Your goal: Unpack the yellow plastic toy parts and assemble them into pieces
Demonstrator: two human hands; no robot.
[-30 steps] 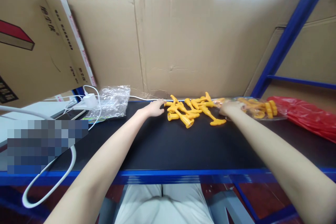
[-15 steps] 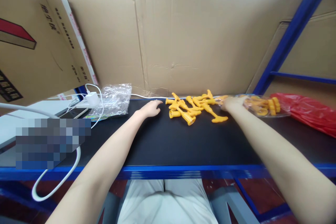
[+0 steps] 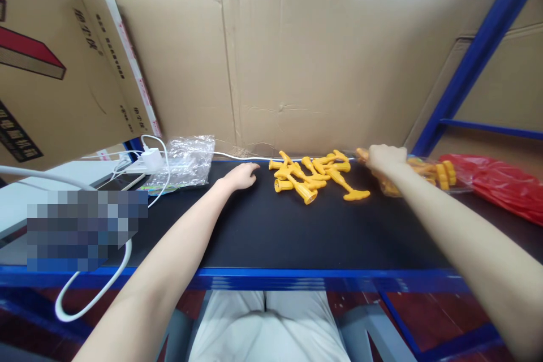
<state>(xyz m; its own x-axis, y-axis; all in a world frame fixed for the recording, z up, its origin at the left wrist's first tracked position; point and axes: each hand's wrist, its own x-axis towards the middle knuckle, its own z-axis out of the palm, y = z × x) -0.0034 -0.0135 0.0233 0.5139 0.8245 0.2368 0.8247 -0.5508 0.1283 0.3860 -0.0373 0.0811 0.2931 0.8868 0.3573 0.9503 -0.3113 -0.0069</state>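
Observation:
Several yellow plastic T-shaped handles (image 3: 297, 175) lie in a loose pile on the black tabletop (image 3: 297, 237). Left of that pile, my left hand (image 3: 242, 176) rests on the surface with its fingers apart, holding nothing. My right hand (image 3: 387, 159) is closed over a clear plastic bag (image 3: 424, 172) on the right, which has more yellow pieces inside. Its fingertips are hidden behind the hand, but the bag bunches under them. One T-shaped handle (image 3: 356, 194) lies between the pile and the bag.
A red plastic bag (image 3: 492, 181) lies at the far right. At left are a crumpled clear wrapper (image 3: 186, 161), a white charger (image 3: 151, 159) with cables, and a blurred patch. Cardboard (image 3: 318, 68) stands along the back. A blue rail (image 3: 271, 279) edges the table front.
My right hand has shifted slightly right and up, its fingers now more curled, and the clear bag has moved with it. My left hand and the pile stay nearly in place.

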